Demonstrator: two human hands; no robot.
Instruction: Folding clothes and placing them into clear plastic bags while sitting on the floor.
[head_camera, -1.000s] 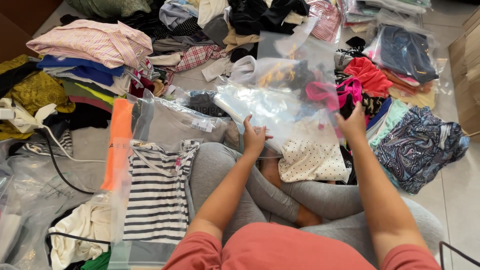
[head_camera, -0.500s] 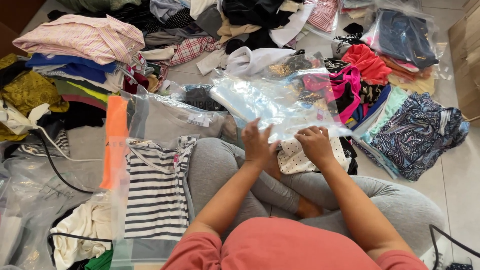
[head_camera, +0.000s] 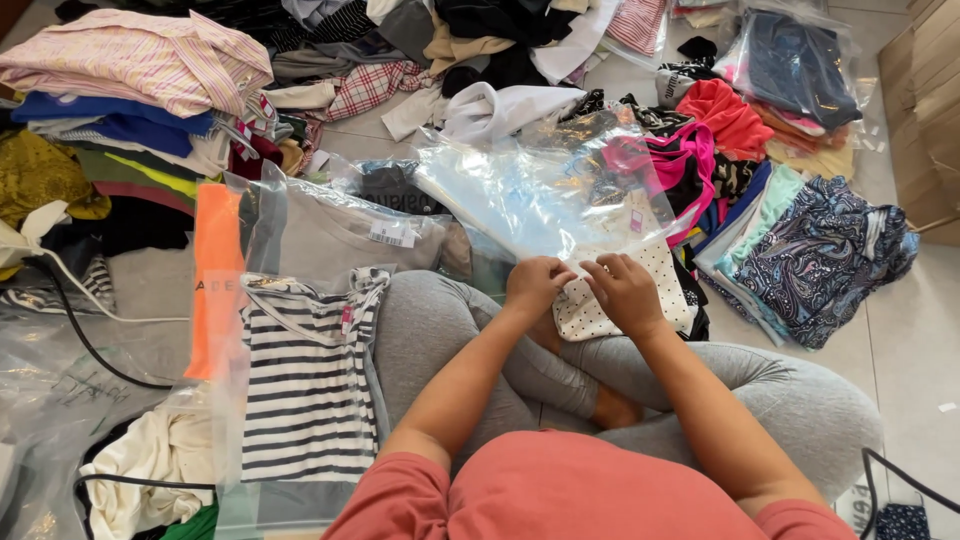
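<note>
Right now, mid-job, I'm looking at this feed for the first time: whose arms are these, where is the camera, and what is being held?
There is no machine here. A camera on a person's head looks down at their own arms and crossed legs as they sit on the floor. The left hand and the right hand meet at the edge of a white dotted garment and a clear plastic bag lying over it. Around them lie a bagged striped top, a grey top in a bag and a patterned blue garment, plus piles of folded clothes.

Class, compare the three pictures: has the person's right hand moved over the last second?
Yes. The right hand has come in leftward from beside the pink garment to the left hand, on the dotted white garment.
</note>
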